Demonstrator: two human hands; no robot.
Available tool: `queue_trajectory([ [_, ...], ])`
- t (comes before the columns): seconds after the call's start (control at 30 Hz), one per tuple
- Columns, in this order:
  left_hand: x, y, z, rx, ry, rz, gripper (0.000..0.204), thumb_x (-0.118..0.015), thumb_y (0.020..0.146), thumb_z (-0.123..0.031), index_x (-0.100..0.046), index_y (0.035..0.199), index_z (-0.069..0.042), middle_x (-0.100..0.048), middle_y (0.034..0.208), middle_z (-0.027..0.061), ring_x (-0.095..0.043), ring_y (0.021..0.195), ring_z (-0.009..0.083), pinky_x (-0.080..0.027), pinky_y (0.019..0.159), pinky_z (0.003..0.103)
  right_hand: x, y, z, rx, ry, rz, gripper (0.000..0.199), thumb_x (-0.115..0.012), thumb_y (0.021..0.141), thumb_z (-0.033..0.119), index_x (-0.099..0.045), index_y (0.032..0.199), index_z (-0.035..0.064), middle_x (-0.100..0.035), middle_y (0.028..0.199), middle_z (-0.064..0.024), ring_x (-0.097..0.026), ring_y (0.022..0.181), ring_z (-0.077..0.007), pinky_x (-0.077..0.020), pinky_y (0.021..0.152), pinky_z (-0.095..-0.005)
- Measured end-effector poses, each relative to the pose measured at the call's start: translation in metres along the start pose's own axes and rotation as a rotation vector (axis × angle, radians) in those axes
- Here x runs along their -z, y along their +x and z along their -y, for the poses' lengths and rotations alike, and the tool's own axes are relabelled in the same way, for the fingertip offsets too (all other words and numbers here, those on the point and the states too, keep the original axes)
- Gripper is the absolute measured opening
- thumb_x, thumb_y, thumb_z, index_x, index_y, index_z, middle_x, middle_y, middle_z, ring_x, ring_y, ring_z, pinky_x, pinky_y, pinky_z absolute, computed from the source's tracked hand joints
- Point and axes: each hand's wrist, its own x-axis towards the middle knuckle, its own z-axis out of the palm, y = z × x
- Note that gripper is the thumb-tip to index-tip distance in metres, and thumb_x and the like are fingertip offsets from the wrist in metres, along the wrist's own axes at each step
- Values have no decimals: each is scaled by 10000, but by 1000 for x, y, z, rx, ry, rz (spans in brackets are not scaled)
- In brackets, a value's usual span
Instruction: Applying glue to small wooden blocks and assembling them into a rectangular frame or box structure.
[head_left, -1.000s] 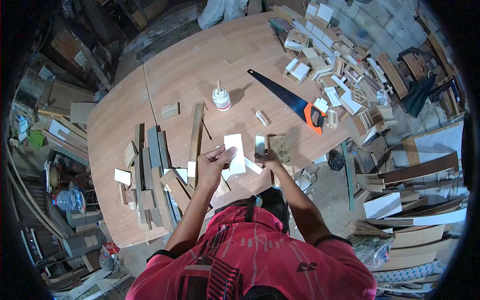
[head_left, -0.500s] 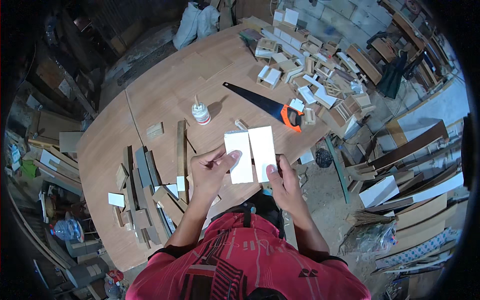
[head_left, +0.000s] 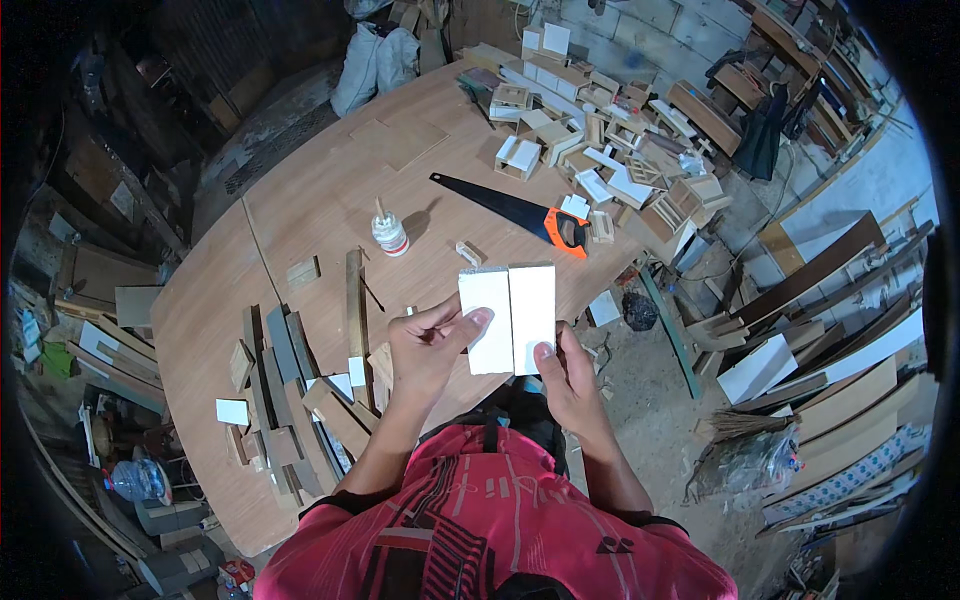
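Note:
I hold two flat white rectangular boards side by side, long edges touching, above the near edge of the round wooden table (head_left: 310,180). My left hand (head_left: 428,345) grips the left white board (head_left: 487,315) with the thumb across its face. My right hand (head_left: 568,375) holds the right white board (head_left: 533,310) from its lower edge. Both boards stand upright in front of me.
A glue bottle (head_left: 389,232) stands mid-table, and a handsaw with an orange handle (head_left: 510,210) lies to its right. Wood strips and offcuts (head_left: 290,370) lie at the table's left. Small wooden boxes and blocks (head_left: 590,130) pile at the far right. Planks and boards (head_left: 830,350) lean on the floor right.
The two white boards have been lifted from the table's edge and brought together side by side in my hands. The view has also shifted.

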Motion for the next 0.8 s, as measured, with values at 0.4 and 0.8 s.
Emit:
queue_trajectory([
  [0.4,-2,2,2,81,-12,-19,330,-717,891,-66,-654,1182,76,-707,896,54,-646,772,71,-545,678,210,-1,1,-6,-13,17,-25,289,-487,1030,183,-513,1201,-49,-632,1072,-131,-570,1009,-134,-449,899,-300],
  [0.8,-5,2,11,50,-136,-24,330,-714,895,-74,-651,1182,77,-708,933,70,-656,790,82,-568,701,226,-3,3,-7,-12,-44,-58,328,-492,1032,217,-506,1218,-52,-646,1067,-163,-591,986,-163,-459,885,-318],
])
